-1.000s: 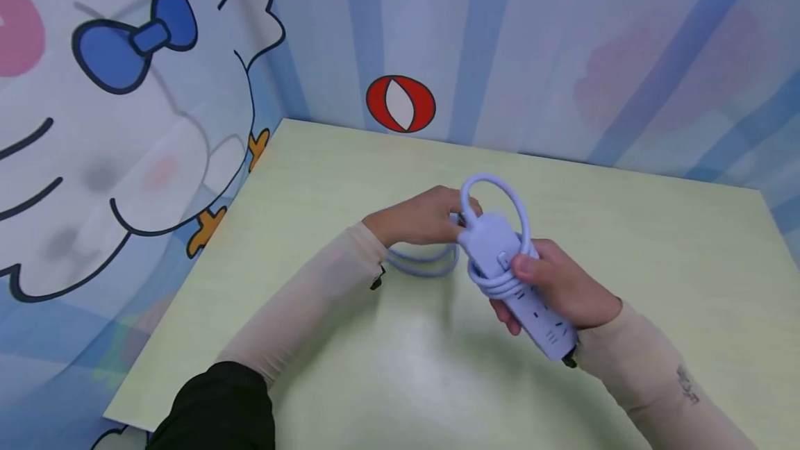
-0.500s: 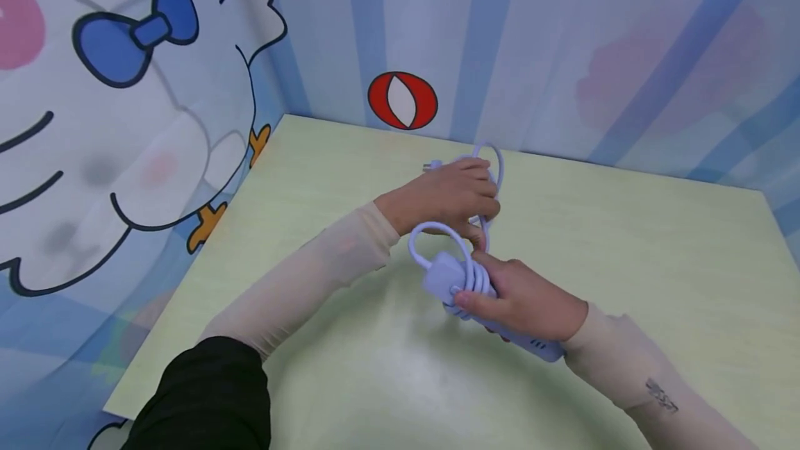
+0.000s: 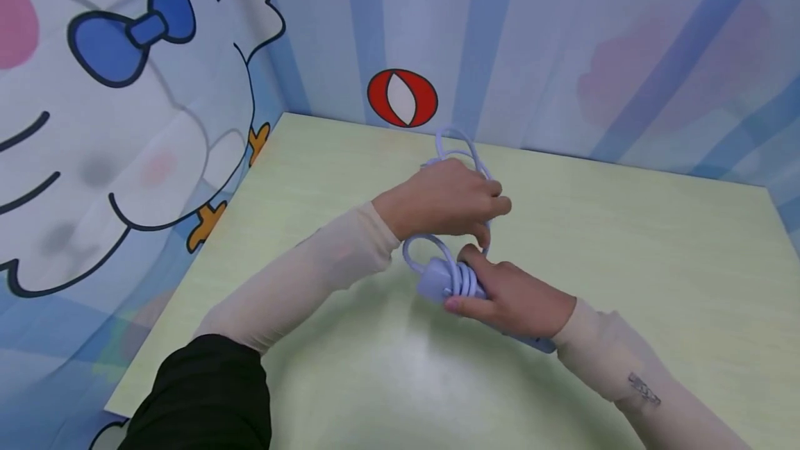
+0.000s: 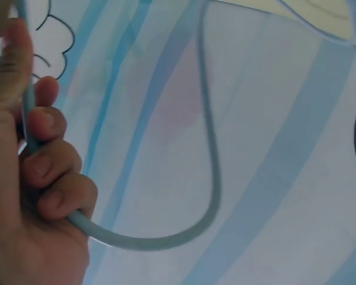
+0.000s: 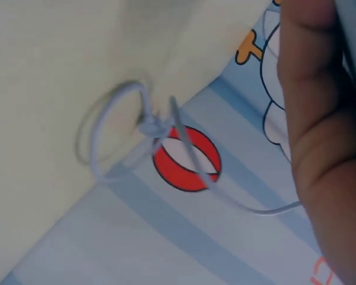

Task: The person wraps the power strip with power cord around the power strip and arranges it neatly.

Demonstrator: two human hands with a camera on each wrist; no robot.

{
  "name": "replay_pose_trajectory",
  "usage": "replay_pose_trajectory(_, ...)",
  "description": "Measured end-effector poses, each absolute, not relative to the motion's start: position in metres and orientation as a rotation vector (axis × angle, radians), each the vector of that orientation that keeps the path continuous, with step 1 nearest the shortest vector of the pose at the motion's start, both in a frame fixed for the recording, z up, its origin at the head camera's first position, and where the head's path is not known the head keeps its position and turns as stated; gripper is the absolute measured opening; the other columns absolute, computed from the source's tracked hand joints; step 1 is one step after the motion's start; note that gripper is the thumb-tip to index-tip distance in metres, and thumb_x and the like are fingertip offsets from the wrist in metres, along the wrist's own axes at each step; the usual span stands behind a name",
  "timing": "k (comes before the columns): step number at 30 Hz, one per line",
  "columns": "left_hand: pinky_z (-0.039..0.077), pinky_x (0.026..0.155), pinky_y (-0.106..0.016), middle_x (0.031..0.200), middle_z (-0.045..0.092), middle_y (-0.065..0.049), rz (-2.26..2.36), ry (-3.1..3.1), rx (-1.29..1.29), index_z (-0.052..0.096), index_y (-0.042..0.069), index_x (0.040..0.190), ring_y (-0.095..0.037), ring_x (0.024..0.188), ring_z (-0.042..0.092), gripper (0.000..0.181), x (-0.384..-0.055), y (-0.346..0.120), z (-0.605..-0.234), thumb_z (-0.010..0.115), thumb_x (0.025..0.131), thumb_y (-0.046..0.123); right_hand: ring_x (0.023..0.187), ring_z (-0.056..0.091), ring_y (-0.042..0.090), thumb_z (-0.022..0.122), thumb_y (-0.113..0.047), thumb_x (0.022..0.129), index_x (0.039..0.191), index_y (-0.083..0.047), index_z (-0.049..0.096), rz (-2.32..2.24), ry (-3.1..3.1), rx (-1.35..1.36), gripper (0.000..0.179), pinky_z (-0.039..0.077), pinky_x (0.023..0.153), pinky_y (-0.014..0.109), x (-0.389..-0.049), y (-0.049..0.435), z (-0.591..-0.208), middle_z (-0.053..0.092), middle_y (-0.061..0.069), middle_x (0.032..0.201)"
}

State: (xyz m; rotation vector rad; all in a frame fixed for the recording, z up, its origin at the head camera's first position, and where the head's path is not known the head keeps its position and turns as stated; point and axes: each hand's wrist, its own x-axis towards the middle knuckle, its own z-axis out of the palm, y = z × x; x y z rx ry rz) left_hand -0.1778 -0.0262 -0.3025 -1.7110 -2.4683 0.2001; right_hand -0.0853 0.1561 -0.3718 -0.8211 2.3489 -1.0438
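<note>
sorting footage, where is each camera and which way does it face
Head: on head, facing forward and down at power strip; left hand, right hand, sleeves show.
Left: on left wrist, facing cord and wall; left hand shows.
Right: on right wrist, facing table and wall; right hand partly shows.
Head and right views share the red print.

The head view is bright, with a pale patch of glare on the table [image 3: 637,235] on the near side of the power strip [image 3: 434,282] and soft-edged shadows to its left. Both wrist views are dimmer, the left one with a bluish cast; in the right one the cord [image 5: 94,148] and plug [image 5: 151,126] are blurred.
</note>
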Motion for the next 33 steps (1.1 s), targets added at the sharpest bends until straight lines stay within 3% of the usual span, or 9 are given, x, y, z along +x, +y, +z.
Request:
replay_pose_trajectory(4, 0.053, 0.066, -0.032, 0.099, 0.077, -0.002, 0.115, -2.561, -1.672, 0.074, 0.011, 0.121, -0.016, 0.076, 0.071, 0.022, -0.169, -0.030, -0.296, 0.077, 0.109, 0.030, 0.074, 0.059, 0.012, 0.073, -0.031, 0.111, 0.133, -0.006, 0.048, -1.072, 2.412, -0.763, 0.042, 0.049, 0.069, 0.029, -0.090, 0.159, -0.379, 0.065, 0.004, 0.092)
replay_pose_trajectory(9, 0.050, 0.065, -0.030, 0.102, 0.077, -0.003, -0.041, -2.609, -1.679, 0.064, 0.009, 0.122, -0.015, 0.085, 0.077, 0.022, -0.163, -0.032, -0.295, 0.079, 0.108, 0.017, 0.092, 0.068, 0.016, 0.078, -0.029, 0.109, 0.158, -0.003, 0.046, -1.048, 2.551, -0.792, 0.064, 0.056, 0.082, 0.035, -0.093, 0.158, -0.391, 0.076, 0.009, 0.111)
replay_pose_trajectory(13, 0.043, 0.062, -0.027, 0.100, 0.077, -0.004, -0.151, -2.670, -1.638, 0.059, 0.009, 0.121, -0.015, 0.085, 0.078, 0.027, -0.165, -0.034, -0.296, 0.080, 0.106, 0.014, 0.093, 0.069, 0.016, 0.077, -0.029, 0.109, 0.167, -0.004, 0.041, -0.958, 2.625, -0.831, 0.072, 0.057, 0.084, 0.037, -0.095, 0.158, -0.397, 0.076, 0.009, 0.109)
replay_pose_trajectory(19, 0.039, 0.061, -0.026, 0.101, 0.078, -0.005, -0.189, -2.691, -1.583, 0.058, 0.009, 0.120, -0.015, 0.089, 0.080, 0.034, -0.170, -0.037, -0.297, 0.086, 0.103, 0.020, 0.096, 0.066, 0.017, 0.064, -0.030, 0.117, 0.177, -0.003, 0.018, -0.957, 2.534, -0.877, 0.081, 0.056, 0.089, 0.040, -0.099, 0.161, -0.398, 0.072, 0.010, 0.113)
replay_pose_trajectory(22, 0.042, 0.061, -0.028, 0.102, 0.078, -0.005, -0.167, -2.655, -1.568, 0.059, 0.009, 0.118, -0.015, 0.094, 0.081, 0.038, -0.171, -0.038, -0.297, 0.089, 0.101, 0.023, 0.098, 0.066, 0.020, 0.060, -0.029, 0.118, 0.176, -0.004, 0.009, -0.993, 2.506, -0.863, 0.081, 0.056, 0.091, 0.043, -0.099, 0.162, -0.400, 0.072, 0.015, 0.119)
replay_pose_trajectory(27, 0.051, 0.062, -0.031, 0.097, 0.075, -0.007, -0.086, -2.616, -1.532, 0.063, 0.009, 0.122, -0.020, 0.082, 0.076, 0.022, -0.166, -0.037, -0.299, 0.077, 0.109, 0.020, 0.087, 0.064, 0.017, 0.068, -0.024, 0.114, 0.151, -0.006, 0.023, -1.108, 2.549, -0.860, 0.062, 0.055, 0.080, 0.036, -0.100, 0.162, -0.407, 0.072, 0.014, 0.108)
replay_pose_trajectory(30, 0.051, 0.063, -0.030, 0.096, 0.073, -0.007, -0.026, -2.590, -1.518, 0.064, 0.010, 0.127, -0.021, 0.079, 0.072, 0.017, -0.160, -0.036, -0.299, 0.067, 0.111, 0.009, 0.092, 0.069, 0.018, 0.073, -0.021, 0.111, 0.146, -0.005, 0.026, -1.173, 2.574, -0.846, 0.061, 0.056, 0.083, 0.036, -0.100, 0.161, -0.408, 0.073, 0.017, 0.116)
replay_pose_trajectory(33, 0.044, 0.062, -0.028, 0.094, 0.072, -0.006, 0.023, -2.551, -1.508, 0.063, 0.010, 0.128, -0.020, 0.078, 0.069, 0.025, -0.154, -0.037, -0.299, 0.061, 0.106, -0.002, 0.106, 0.077, 0.024, 0.075, -0.017, 0.110, 0.148, -0.002, 0.028, -1.196, 2.581, -0.810, 0.062, 0.060, 0.092, 0.042, -0.101, 0.161, -0.406, 0.073, 0.024, 0.133)
